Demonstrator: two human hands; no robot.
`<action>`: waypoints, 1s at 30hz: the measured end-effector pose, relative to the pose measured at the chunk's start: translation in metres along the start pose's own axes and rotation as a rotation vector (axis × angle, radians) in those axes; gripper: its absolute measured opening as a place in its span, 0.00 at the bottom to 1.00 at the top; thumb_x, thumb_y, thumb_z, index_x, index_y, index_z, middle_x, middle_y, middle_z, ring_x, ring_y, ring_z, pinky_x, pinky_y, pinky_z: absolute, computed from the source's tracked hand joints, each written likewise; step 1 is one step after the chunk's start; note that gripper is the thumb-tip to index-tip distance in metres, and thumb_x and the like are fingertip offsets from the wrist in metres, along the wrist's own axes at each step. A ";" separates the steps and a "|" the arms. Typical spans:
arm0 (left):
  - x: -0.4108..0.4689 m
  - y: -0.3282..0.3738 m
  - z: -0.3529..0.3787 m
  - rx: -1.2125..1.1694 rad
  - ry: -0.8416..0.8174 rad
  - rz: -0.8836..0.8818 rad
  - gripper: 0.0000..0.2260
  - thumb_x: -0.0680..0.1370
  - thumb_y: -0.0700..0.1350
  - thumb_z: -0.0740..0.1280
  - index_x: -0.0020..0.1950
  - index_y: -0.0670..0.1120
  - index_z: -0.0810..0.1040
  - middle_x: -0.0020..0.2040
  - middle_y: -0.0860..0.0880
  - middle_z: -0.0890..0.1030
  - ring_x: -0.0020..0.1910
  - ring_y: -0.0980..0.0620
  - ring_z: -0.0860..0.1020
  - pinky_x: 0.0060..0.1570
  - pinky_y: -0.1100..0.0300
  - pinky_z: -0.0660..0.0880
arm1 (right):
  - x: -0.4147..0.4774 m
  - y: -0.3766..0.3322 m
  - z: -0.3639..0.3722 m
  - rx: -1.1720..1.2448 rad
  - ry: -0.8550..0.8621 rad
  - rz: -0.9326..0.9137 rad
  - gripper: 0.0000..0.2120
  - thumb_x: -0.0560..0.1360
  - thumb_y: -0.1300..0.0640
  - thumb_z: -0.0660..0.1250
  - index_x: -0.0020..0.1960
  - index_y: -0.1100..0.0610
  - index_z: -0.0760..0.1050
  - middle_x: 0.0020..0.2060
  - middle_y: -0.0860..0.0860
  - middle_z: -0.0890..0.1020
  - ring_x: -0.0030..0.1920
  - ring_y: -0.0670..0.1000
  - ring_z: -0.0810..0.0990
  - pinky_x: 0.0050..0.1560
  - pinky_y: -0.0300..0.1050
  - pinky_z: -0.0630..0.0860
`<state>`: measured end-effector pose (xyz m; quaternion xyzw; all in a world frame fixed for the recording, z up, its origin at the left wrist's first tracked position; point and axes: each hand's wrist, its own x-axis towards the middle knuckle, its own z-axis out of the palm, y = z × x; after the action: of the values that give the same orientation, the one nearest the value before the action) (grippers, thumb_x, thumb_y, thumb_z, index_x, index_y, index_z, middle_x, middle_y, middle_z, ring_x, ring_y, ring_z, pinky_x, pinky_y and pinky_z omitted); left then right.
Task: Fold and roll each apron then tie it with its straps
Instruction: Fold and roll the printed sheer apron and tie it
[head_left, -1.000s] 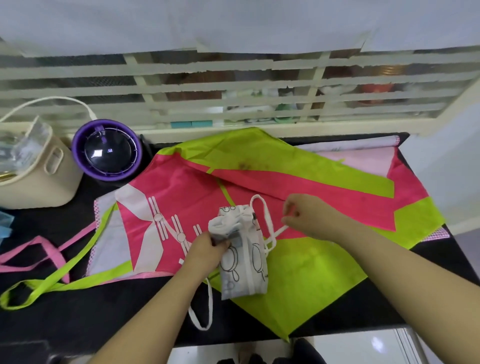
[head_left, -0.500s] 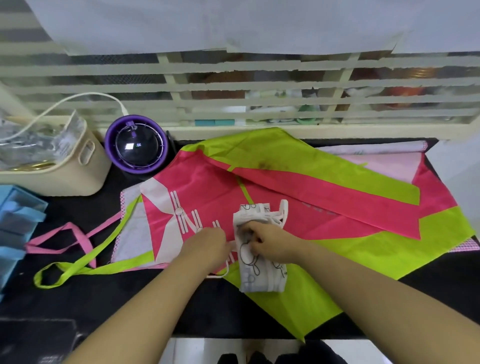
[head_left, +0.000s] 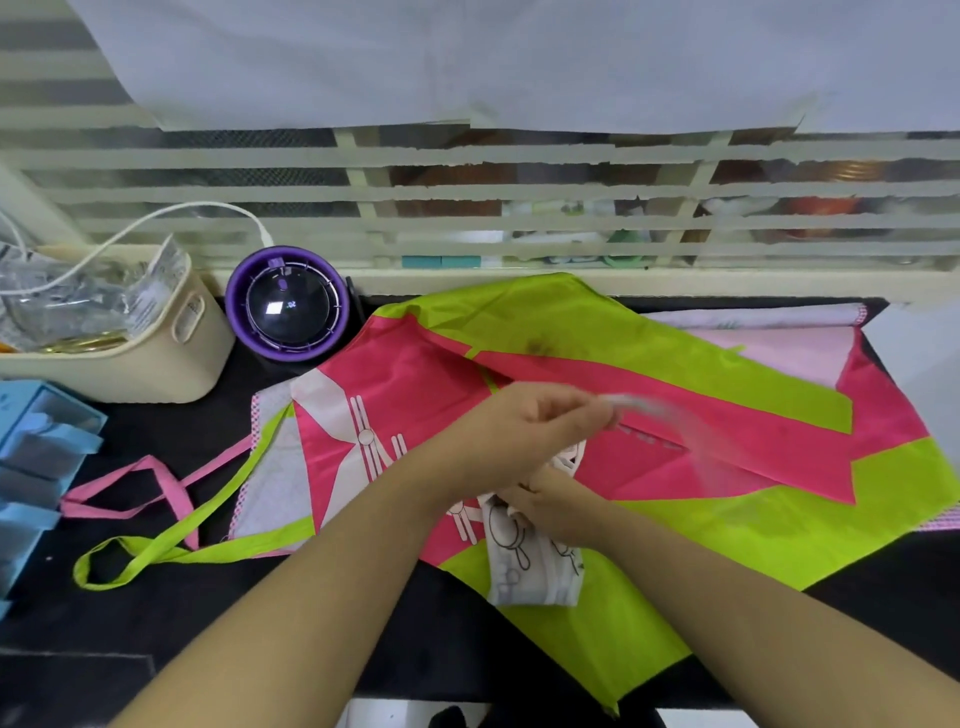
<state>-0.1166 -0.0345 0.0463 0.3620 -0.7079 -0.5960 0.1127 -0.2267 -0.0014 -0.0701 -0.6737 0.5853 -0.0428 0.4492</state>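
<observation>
A rolled white apron (head_left: 535, 571) with black line drawings lies on the spread pink and green apron (head_left: 727, 525) near the table's front edge. My right hand (head_left: 553, 512) grips the roll's upper end. My left hand (head_left: 524, 428) is crossed above the right one and pinches the white strap (head_left: 675, 421). The strap streams out to the right as a motion blur. The top of the roll is hidden under both hands.
The black table (head_left: 171, 618) also carries a beige basket (head_left: 156, 358) of packets, a purple round device (head_left: 288, 306) and a blue organiser (head_left: 36, 467) at the left edge. Loose pink (head_left: 130, 478) and green straps (head_left: 171, 551) trail left. A barred window runs behind.
My left hand rose from beside the roll and swung right over my right hand, drawing the white strap out to the right. My right hand stays on the roll. The camera moved closer.
</observation>
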 end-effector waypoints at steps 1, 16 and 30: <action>0.006 0.007 -0.001 0.008 0.002 0.020 0.20 0.75 0.61 0.59 0.60 0.53 0.78 0.59 0.57 0.80 0.58 0.62 0.77 0.60 0.65 0.72 | 0.000 0.001 0.000 0.075 0.029 0.008 0.15 0.82 0.54 0.56 0.43 0.57 0.77 0.40 0.52 0.79 0.42 0.51 0.76 0.49 0.53 0.74; -0.007 -0.110 0.027 0.170 0.398 -0.156 0.16 0.75 0.34 0.63 0.56 0.52 0.77 0.48 0.61 0.77 0.49 0.65 0.76 0.48 0.76 0.70 | 0.004 0.011 -0.001 0.505 0.025 0.047 0.12 0.81 0.56 0.58 0.53 0.54 0.80 0.51 0.54 0.83 0.47 0.49 0.79 0.54 0.46 0.76; -0.003 -0.130 0.049 0.449 0.348 -0.097 0.15 0.76 0.40 0.64 0.61 0.52 0.78 0.52 0.53 0.81 0.51 0.54 0.77 0.47 0.63 0.70 | -0.015 0.014 -0.009 0.565 0.126 0.006 0.11 0.75 0.65 0.65 0.55 0.60 0.68 0.37 0.55 0.82 0.40 0.50 0.80 0.46 0.50 0.76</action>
<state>-0.0943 0.0007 -0.0862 0.5082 -0.7739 -0.3581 0.1209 -0.2473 0.0076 -0.0674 -0.5161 0.5791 -0.2444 0.5818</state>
